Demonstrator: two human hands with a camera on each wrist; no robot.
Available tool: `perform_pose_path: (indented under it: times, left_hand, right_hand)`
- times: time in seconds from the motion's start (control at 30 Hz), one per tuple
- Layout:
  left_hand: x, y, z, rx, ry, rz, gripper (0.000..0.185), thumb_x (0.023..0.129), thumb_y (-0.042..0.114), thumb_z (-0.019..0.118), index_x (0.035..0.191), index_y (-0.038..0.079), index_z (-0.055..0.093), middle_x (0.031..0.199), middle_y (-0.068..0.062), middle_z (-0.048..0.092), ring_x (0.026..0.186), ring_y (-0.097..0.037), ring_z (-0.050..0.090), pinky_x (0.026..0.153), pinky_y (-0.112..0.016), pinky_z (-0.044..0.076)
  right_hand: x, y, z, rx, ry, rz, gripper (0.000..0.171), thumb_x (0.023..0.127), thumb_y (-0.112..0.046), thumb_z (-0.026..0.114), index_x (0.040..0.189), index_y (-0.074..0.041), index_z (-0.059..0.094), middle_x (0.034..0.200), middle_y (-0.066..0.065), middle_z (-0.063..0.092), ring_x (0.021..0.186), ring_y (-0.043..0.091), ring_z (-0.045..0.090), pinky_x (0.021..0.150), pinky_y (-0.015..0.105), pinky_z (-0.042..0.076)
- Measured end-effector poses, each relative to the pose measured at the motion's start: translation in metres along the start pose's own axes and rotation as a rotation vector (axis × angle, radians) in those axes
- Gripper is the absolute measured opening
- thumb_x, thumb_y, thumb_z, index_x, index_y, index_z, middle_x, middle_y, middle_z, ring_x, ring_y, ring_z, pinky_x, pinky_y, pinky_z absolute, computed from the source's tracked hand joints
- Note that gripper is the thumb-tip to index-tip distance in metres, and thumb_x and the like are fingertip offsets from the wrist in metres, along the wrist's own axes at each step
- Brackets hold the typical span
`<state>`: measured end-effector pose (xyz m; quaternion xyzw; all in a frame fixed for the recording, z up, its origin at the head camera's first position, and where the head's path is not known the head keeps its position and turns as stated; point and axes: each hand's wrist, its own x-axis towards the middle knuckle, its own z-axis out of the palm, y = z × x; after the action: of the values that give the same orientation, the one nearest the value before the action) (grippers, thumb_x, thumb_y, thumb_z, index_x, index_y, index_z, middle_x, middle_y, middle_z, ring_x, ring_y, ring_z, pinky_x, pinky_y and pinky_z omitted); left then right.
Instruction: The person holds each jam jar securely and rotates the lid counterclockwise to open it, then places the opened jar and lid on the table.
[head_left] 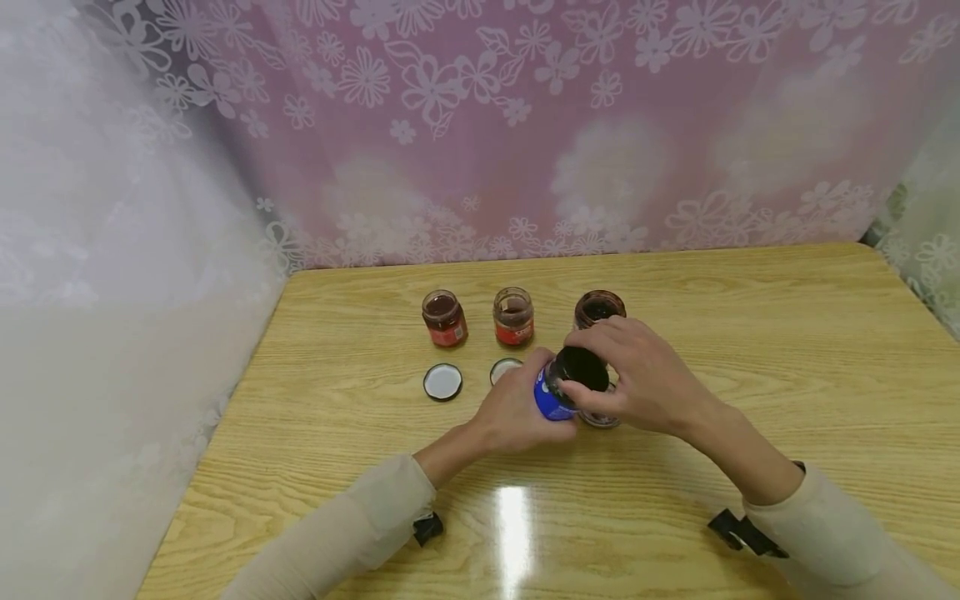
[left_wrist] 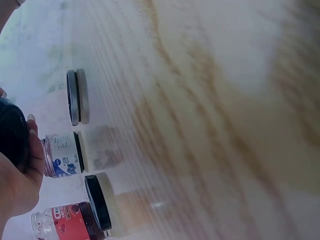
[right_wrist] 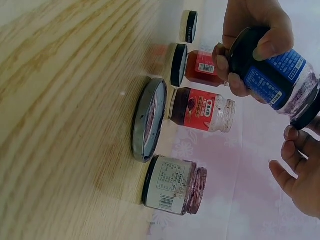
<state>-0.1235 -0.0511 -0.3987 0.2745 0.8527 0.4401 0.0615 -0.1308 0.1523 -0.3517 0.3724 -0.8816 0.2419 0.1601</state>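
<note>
From above, the left hand [head_left: 517, 412] wraps the blue-labelled jar [head_left: 553, 400], lifted just over the table [head_left: 750, 333] in front of three open jars. The right hand [head_left: 637, 375] curls its fingers round the black lid [head_left: 579, 368]. Two loose lids lie near: a white-lined one [head_left: 442, 382] and one half hidden [head_left: 504, 369]. To turn the black lid well, I'd judge the left hand should grip the glass firmly and keep it level while the right twists.

The left wrist view shows little of the hand; a small blue-labelled jar [left_wrist: 62, 155] and a red-labelled jar [left_wrist: 67, 222] stand on the glossy wood, with a flat lid [left_wrist: 75, 97] beyond.

From the right wrist, the left hand's fingers [right_wrist: 272, 42] clamp the jar [right_wrist: 275, 80], dark inside; the right hand's fingertips [right_wrist: 295, 170] sit at the lid's edge. Round ribbed glass jars stand beside a metal lid [right_wrist: 149, 120].
</note>
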Motion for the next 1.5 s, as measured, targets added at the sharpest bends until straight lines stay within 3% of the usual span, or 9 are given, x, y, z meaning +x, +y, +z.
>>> perform_pose_path:
  times: [0.4, 0.8, 1.23, 1.5]
  left_hand:
    - [-0.002, -0.004, 0.001, -0.020, -0.032, 0.000, 0.064, 0.070, 0.031, 0.077, 0.123, 0.018, 0.044, 0.100, 0.003, 0.058, 0.081, -0.007, 0.058, 0.067, -0.020, 0.050]
    - [-0.004, -0.004, -0.001, -0.025, -0.046, -0.002, 0.063, 0.070, 0.030, 0.077, 0.123, 0.018, 0.044, 0.099, 0.004, 0.059, 0.080, -0.007, 0.058, 0.067, -0.020, 0.050]
    - [-0.004, -0.005, 0.001, -0.044, -0.027, -0.007, 0.061, 0.069, 0.028, 0.077, 0.121, 0.019, 0.045, 0.093, 0.005, 0.059, 0.075, -0.007, 0.058, 0.064, -0.022, 0.050]
    - [-0.004, -0.006, 0.005, -0.053, -0.020, 0.018, 0.060, 0.068, 0.026, 0.077, 0.118, 0.019, 0.046, 0.092, 0.006, 0.059, 0.074, -0.007, 0.058, 0.063, -0.021, 0.050]
  right_hand:
    - [-0.001, 0.006, -0.006, -0.011, -0.053, -0.087, 0.048, 0.082, -0.048, 0.070, 0.114, -0.014, 0.065, 0.105, -0.003, 0.065, 0.099, 0.020, 0.055, 0.087, 0.045, 0.043]
    - [-0.002, 0.009, -0.011, -0.029, -0.045, -0.208, 0.047, 0.087, -0.049, 0.063, 0.120, -0.016, 0.063, 0.106, -0.003, 0.061, 0.100, 0.019, 0.052, 0.090, 0.045, 0.040]
    - [-0.009, 0.012, -0.016, 0.048, -0.013, -0.172, 0.051, 0.090, -0.045, 0.061, 0.131, -0.016, 0.055, 0.116, -0.002, 0.059, 0.109, 0.021, 0.052, 0.095, 0.048, 0.036]
    - [-0.015, 0.013, -0.022, 0.086, -0.015, -0.112, 0.051, 0.087, -0.033, 0.067, 0.132, -0.015, 0.054, 0.117, -0.003, 0.060, 0.113, 0.021, 0.052, 0.102, 0.050, 0.031]
